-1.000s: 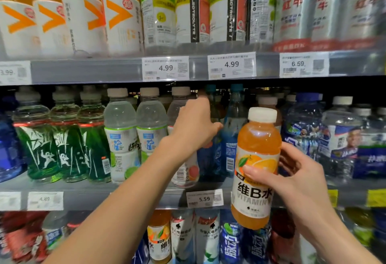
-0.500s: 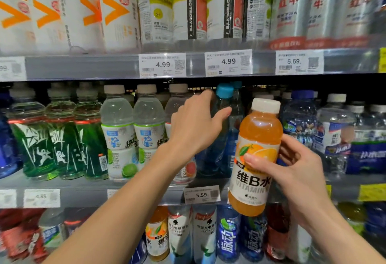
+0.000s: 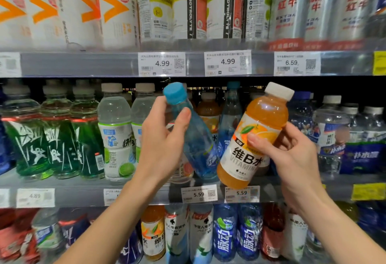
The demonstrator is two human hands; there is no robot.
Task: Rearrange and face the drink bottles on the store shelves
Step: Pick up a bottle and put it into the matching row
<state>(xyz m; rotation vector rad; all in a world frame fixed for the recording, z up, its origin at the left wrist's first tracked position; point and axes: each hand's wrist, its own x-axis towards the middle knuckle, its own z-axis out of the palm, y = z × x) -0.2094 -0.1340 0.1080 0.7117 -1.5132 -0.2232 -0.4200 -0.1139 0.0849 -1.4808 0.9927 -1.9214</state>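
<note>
— While both forearms rise from the bottom of the frame, what does each hand hold?

— At centre, the left hand (image 3: 161, 138) is curled round a blue bottle (image 3: 194, 138), thumb pressed on its upper body; the bottle tilts, its blue cap toward upper left. Right of centre, the right hand (image 3: 292, 155) grips an orange bottle (image 3: 253, 138), thumb across the label, white cap leaning to upper right.

— Where are the two bottles?

— Both are held in front of the middle shelf (image 3: 79, 194), their bases close together just above the 5.59 price tags (image 3: 199, 193). Green bottles (image 3: 52, 142) stand at centre left; white-capped clear bottles (image 3: 114, 132) stand just beside the left hand.
</note>
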